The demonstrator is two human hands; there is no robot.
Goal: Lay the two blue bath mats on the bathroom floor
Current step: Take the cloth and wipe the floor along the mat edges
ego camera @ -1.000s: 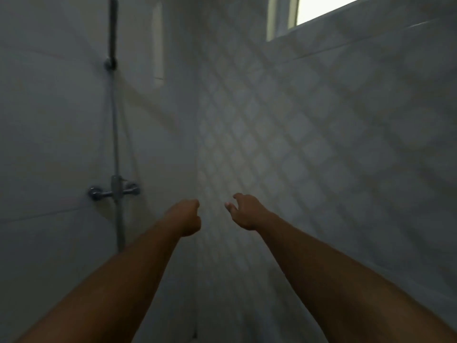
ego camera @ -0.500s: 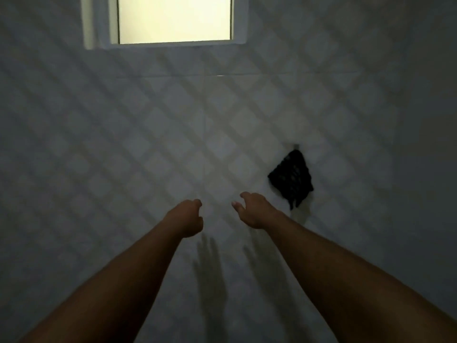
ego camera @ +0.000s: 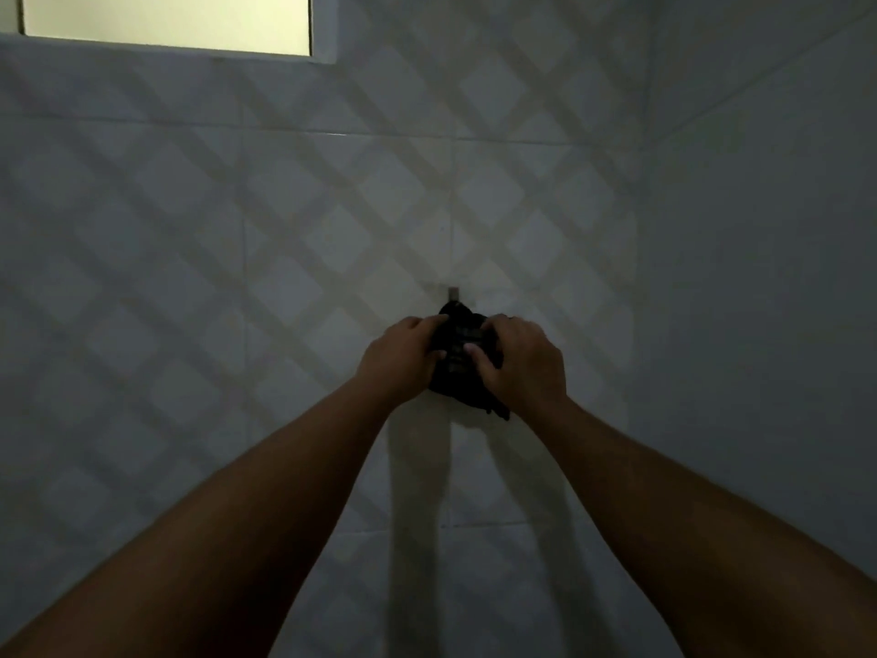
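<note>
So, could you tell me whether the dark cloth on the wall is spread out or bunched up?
Bunched up: the dark cloth hangs crumpled below the hook, left hand and right hand gripping it.

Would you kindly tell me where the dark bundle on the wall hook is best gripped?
Take the dark bundle by its upper sides, just below the hook, one hand from each flank, as the left hand and right hand grip it. It hangs from its top and bulges forward, so side grips should lift it free.

Smooth, glossy ceramic wall tiles (ego camera: 284,230); mid-frame a dark, rough-textured cloth bundle (ego camera: 458,358); just above it, a dull metal hook (ego camera: 453,293).
</note>
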